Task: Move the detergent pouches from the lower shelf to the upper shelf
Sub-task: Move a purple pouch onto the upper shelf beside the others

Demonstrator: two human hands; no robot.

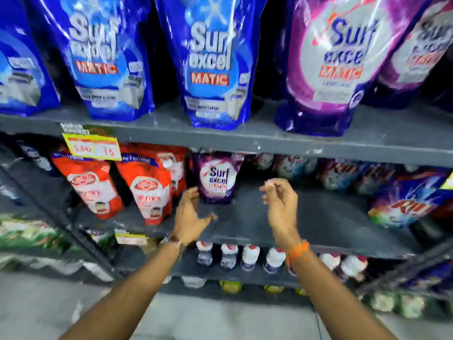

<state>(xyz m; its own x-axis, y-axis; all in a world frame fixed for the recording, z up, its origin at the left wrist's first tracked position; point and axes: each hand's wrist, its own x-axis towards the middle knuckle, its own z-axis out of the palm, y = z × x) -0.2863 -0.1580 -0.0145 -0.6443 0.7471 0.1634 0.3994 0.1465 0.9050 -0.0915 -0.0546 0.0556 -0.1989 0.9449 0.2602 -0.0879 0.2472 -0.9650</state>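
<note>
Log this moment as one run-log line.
stage: reaching | target: small purple Surf Excel pouch upright on lower grey shelf | left hand: open, fingertips at pouch edge | right hand: open, empty

We're in a shop aisle facing dark grey metal shelving (269, 141), paint chipped along the front edge. Yellow price tag (92, 146) hangs off it. Floor (208, 317) is pale grey and a bit scuffed. Lighting's bright, glaring off the shiny packaging.

Purple pouch (217, 179), grey lower shelf (318, 217)
</note>
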